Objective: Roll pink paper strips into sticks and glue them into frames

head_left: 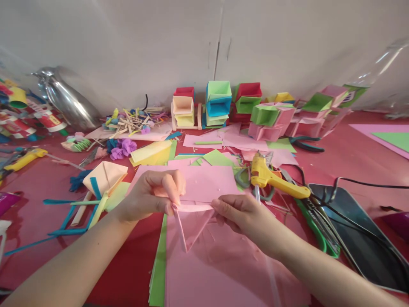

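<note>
You pinch a triangle of folded pink paper [195, 208] at its two upper corners, over a pile of flat, smooth pink sheets [223, 275] on a red tabletop [118, 264]. Your left hand [150, 194] has thumb and forefinger clamped on the left corner; your right hand [241, 211] has thumb and fingers closed on the right. The narrow folded band runs level between your hands, and the point hangs downward; whether the middle is open or filled, you cannot tell against the matching pink below. Green sheets [158, 268] edge out at the pile's left. Near your right hand sits a yellow plastic glue gun [263, 172], a translucent stick at its rear. To your left, flat blue paper strips [68, 232] lie at angles beside a creased peach paper form [107, 177]. Behind, crisp-edged paper boxes [219, 100] stand stacked before a pale wall [134, 47].
</note>
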Available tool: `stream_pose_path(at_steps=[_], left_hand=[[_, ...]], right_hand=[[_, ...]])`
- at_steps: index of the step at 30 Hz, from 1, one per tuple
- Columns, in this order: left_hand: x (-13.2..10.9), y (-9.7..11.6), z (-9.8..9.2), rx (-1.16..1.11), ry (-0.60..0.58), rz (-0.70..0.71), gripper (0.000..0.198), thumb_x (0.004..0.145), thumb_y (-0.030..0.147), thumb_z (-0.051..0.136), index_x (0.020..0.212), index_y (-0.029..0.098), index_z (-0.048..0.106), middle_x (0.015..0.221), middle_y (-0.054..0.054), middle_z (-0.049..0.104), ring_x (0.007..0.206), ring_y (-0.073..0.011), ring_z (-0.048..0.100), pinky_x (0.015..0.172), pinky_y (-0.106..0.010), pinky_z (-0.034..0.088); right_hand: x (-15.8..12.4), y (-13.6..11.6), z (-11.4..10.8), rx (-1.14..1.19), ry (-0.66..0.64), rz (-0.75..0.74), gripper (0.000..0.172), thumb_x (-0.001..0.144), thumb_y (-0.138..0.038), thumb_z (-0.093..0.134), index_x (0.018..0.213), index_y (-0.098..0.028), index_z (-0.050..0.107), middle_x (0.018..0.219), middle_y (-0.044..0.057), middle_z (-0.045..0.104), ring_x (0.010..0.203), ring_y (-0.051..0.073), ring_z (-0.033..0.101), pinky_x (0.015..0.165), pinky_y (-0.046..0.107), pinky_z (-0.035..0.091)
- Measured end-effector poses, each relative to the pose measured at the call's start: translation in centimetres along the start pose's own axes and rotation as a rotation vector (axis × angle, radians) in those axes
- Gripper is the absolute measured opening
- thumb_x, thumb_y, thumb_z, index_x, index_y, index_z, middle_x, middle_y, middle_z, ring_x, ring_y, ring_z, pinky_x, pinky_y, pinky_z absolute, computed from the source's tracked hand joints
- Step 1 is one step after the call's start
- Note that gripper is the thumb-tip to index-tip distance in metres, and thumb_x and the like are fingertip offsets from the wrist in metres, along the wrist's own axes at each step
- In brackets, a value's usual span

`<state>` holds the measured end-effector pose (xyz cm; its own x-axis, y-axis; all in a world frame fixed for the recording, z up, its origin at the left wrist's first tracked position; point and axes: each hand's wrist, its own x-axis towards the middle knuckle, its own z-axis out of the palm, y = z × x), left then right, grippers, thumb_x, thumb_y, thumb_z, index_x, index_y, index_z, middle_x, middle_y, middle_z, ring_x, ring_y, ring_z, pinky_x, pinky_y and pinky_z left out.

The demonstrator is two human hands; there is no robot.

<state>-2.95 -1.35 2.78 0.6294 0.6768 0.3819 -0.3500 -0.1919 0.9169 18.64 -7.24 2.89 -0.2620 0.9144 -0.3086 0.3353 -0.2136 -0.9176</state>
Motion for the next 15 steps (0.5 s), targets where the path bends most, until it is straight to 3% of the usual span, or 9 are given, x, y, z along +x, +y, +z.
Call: stream_pose_path(at_steps=[8,15], left_hand=[[0.03,0.22,0.27,0.009,-0.033,0.005,0.010,0.065,0.034,0.073,0.067,0.025,0.069,0.059,0.000,0.049,0.061,-0.0128,0.043,0.060,-0.029,0.033],[0.12,0.03,0.15,-0.057,0.062,0.069,0.013,0.063,0.034,0.075,0.065,0.023,0.067,0.057,0.002,0.046,0.064,-0.0129,0.043,0.063,-0.028,0.033]], right_hand=[[-0.11,0.10,0.07,0.266,-0.040,0.080,0.038,0.075,-0.048,0.058,0.059,-0.015,0.051,0.050,-0.006,0.039,0.043,0.003,0.026,0.040,0.021,0.017],[-0.12,-0.11,-0.20,0.205,-0.034,-0.068,0.038,0.081,-0.048,0.051,0.063,-0.015,0.057,0.056,-0.002,0.052,0.050,0.007,0.045,0.050,0.021,0.035]])
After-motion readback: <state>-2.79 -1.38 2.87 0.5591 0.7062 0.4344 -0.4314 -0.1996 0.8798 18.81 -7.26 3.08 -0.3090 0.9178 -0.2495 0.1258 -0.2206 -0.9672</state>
